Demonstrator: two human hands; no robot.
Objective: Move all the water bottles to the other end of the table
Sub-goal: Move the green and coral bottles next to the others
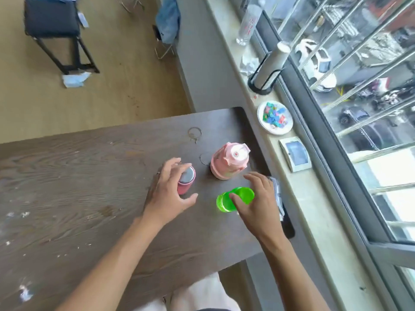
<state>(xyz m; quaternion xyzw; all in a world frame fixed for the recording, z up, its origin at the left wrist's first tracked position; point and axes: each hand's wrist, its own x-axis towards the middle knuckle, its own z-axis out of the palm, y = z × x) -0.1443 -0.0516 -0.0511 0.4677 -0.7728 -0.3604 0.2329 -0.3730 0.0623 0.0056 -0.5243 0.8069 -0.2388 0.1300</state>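
Three bottles, all clustered at the window end of the table (89,176); none moved across yet, by the look of it. Left hand (167,194) spread loosely around the small red bottle (186,181), fingers not closed. Right hand (256,198) curled onto the green bottle (234,198), thumb on its lid; firm grip uncertain. Pink bottle (229,161) untouched, just beyond both. Far end bare; whole job remaining.
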